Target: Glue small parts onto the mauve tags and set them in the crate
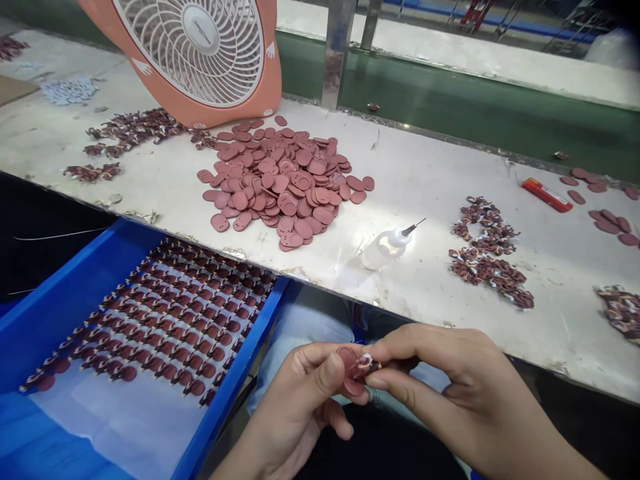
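Over my lap, my left hand (315,387) pinches a reddish-brown oval base (347,360) between thumb and fingers. My right hand (440,380) grips a small painted figurine (366,364), brown with white and yellow bits, between thumb and forefinger. The figurine is against the face of the base; whether it is fixed there I cannot tell. Ahead of my hands on the bench lies a clear squeeze bottle (385,249) with a needle tip pointing right. A big heap of the same oval bases (285,180) lies beyond it.
At lower left, a blue tray (245,353) holds rows of figurines on bases. An orange fan (225,113) stands at the back. Loose figurines (485,250) lie right of the bottle, near a red lighter-like object (547,195). Beyond the bench edge runs a green belt (440,100).
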The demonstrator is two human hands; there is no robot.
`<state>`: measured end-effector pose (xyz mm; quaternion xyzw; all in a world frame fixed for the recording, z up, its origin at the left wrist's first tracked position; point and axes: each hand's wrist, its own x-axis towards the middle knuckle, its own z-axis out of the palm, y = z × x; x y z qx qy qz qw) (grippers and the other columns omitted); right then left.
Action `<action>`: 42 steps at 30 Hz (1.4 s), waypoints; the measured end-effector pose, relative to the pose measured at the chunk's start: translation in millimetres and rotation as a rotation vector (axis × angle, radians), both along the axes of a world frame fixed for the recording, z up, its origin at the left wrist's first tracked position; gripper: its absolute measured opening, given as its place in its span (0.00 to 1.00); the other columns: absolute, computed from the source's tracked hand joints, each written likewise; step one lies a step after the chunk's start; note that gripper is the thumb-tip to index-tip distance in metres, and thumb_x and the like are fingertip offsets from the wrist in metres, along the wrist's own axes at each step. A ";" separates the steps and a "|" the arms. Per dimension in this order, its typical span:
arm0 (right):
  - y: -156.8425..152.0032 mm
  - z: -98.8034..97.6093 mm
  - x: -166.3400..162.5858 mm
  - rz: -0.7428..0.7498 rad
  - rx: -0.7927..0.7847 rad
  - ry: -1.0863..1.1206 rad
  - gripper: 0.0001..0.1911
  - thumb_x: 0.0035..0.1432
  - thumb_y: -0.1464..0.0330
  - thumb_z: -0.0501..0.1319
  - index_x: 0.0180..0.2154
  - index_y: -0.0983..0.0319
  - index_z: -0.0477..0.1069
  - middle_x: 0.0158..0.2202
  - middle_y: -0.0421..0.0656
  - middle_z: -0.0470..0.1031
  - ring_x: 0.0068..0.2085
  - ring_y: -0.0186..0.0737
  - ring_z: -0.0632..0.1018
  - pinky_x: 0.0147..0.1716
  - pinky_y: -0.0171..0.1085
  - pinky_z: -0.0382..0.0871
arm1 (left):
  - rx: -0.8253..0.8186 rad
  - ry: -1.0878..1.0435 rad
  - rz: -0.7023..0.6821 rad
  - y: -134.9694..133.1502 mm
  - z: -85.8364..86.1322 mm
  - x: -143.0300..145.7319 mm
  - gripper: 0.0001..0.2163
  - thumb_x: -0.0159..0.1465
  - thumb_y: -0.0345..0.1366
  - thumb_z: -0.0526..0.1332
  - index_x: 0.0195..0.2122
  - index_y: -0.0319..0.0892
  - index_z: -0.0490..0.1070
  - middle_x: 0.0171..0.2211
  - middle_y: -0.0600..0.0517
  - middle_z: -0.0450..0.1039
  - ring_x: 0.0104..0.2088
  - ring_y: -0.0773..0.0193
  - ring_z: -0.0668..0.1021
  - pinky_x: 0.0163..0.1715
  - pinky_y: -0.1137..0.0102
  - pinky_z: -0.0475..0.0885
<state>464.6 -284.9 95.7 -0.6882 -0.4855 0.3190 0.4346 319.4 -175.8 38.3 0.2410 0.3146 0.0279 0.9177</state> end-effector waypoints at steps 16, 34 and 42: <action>4.1 3.9 2.5 0.137 0.056 -0.086 0.11 0.61 0.79 0.62 0.42 0.58 0.73 0.34 0.36 0.81 0.35 0.29 0.81 0.37 0.26 0.73 | -0.011 0.074 0.010 0.5 1.1 -0.7 0.14 0.53 0.46 0.72 0.30 0.39 0.81 0.21 0.53 0.72 0.23 0.71 0.73 0.16 0.83 0.67; 2.7 0.0 1.6 0.174 0.026 -0.144 0.10 0.63 0.77 0.60 0.43 0.58 0.72 0.34 0.38 0.79 0.33 0.33 0.79 0.35 0.30 0.73 | -0.094 0.109 0.071 -3.6 4.0 2.2 0.16 0.50 0.46 0.74 0.30 0.37 0.80 0.23 0.53 0.72 0.24 0.72 0.73 0.18 0.82 0.68; 5.4 -1.2 2.0 0.167 0.012 -0.163 0.08 0.62 0.76 0.61 0.41 0.59 0.73 0.33 0.38 0.78 0.32 0.34 0.78 0.34 0.32 0.73 | -0.115 0.090 0.076 -3.6 2.9 1.2 0.15 0.52 0.45 0.73 0.34 0.37 0.81 0.24 0.53 0.74 0.24 0.72 0.75 0.19 0.82 0.69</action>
